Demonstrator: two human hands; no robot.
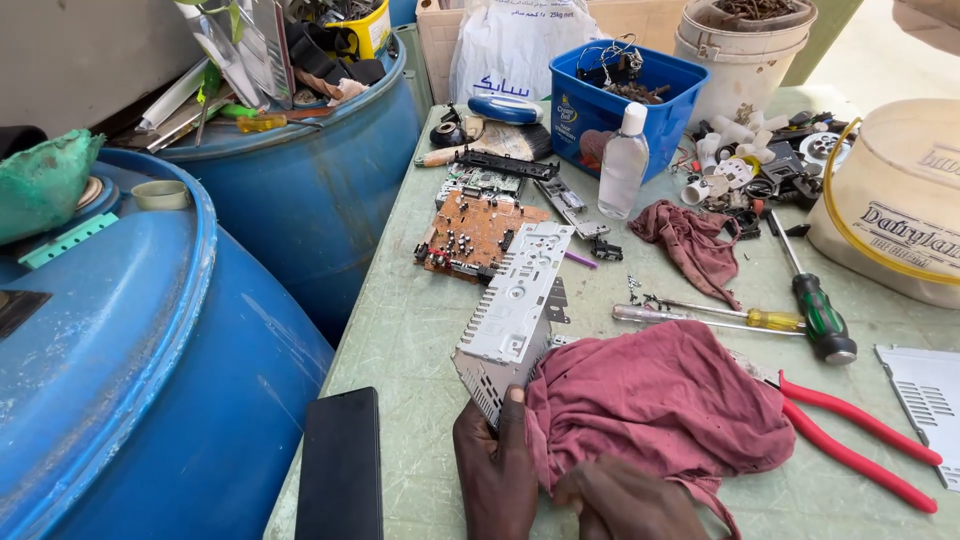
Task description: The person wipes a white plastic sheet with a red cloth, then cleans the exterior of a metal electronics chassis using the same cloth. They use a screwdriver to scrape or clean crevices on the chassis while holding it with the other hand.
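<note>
At table's near edge, we grip a perforated metal chassis point(510, 320), left hand point(495, 470) clamped on its corner.
Chassis looks stripped, orange circuit board point(475, 232) lying apart beyond it; red rag point(655, 400) covers its right end. Right hand point(625, 505) presses the rag; finger position unclear, wrists cropped.

The left hand point(497, 470) grips the near corner of a grey metal chassis point(515, 320). The right hand point(625, 500) presses a red rag point(655, 395) just beside it. Red-handled pliers point(860, 440) lie right of the rag.
</note>
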